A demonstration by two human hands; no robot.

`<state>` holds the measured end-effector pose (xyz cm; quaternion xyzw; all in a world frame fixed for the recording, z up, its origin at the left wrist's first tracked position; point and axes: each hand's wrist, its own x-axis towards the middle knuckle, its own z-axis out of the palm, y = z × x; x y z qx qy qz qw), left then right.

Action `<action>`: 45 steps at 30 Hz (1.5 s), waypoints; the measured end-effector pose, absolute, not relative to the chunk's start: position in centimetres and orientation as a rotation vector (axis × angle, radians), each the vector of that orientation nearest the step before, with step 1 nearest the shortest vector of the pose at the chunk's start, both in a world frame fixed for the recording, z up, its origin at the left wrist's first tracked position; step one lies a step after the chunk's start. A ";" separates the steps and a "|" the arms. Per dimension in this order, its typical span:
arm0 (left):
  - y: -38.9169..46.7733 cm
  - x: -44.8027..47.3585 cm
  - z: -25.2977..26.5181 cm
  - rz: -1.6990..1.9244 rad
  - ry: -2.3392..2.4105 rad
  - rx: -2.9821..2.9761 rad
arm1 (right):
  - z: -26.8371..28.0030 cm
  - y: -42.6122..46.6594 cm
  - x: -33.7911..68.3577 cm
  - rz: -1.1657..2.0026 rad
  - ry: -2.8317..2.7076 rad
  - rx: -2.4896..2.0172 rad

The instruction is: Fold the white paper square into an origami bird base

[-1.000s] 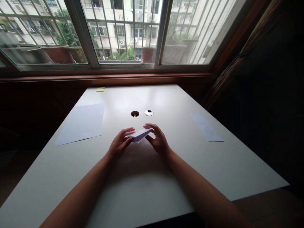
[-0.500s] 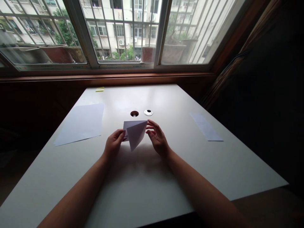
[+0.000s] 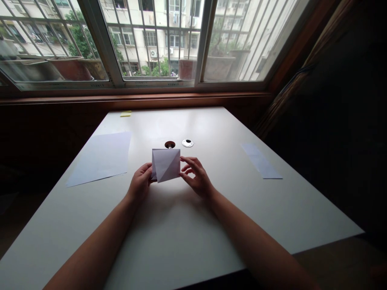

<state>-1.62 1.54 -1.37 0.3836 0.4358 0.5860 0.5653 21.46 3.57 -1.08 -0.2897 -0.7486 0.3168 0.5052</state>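
Note:
A small folded white paper (image 3: 167,163) is held up above the white table, a diagonal crease crossing its face. My left hand (image 3: 141,179) is closed on its left edge, the thumb in front and the other fingers partly hidden behind. At the right edge, my right hand (image 3: 198,177) has its index fingertip near the upper part and its thumb tip lower down, both touching the paper. Its remaining fingers are curled loosely.
On the white table (image 3: 169,241), a large white sheet (image 3: 99,159) lies left and a narrow paper strip (image 3: 261,161) right. Yellow sticky notes (image 3: 125,114) sit by the far edge. Beyond the paper are a round hole (image 3: 169,144) and a ring-shaped cover (image 3: 188,143).
The loose triangular flap that stuck out toward me now lies flatter, giving the paper a squarer outline. My right hand's fingertips have moved from its upper corner down along the right edge.

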 end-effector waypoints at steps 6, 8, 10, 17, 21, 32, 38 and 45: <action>1.6 -1.8 -1.3 1.348 1.036 0.915 | -1.3 3.7 21.6 0.751 -1.872 -0.729; 1.5 -1.8 -1.2 1.342 1.048 0.922 | -1.4 3.8 21.7 0.729 -1.879 -0.763; 1.4 -1.8 -1.0 1.329 1.049 0.945 | -1.6 4.0 21.7 0.706 -1.879 -0.795; 1.0 -1.5 -0.5 1.251 1.016 1.059 | -1.3 3.8 21.8 0.726 -1.966 -0.768; 1.1 -1.6 -0.7 1.227 0.991 1.089 | -0.9 3.7 21.8 0.700 -2.002 -0.745; 0.9 -1.5 -0.8 1.164 0.938 1.180 | -0.9 3.8 21.8 0.621 -1.991 -0.699; 0.9 -1.4 -0.6 1.170 0.919 1.173 | -0.7 3.7 21.9 0.624 -1.970 -0.714; 0.7 -1.2 -0.2 1.171 0.919 1.163 | 0.0 3.5 21.9 0.647 -1.852 -0.784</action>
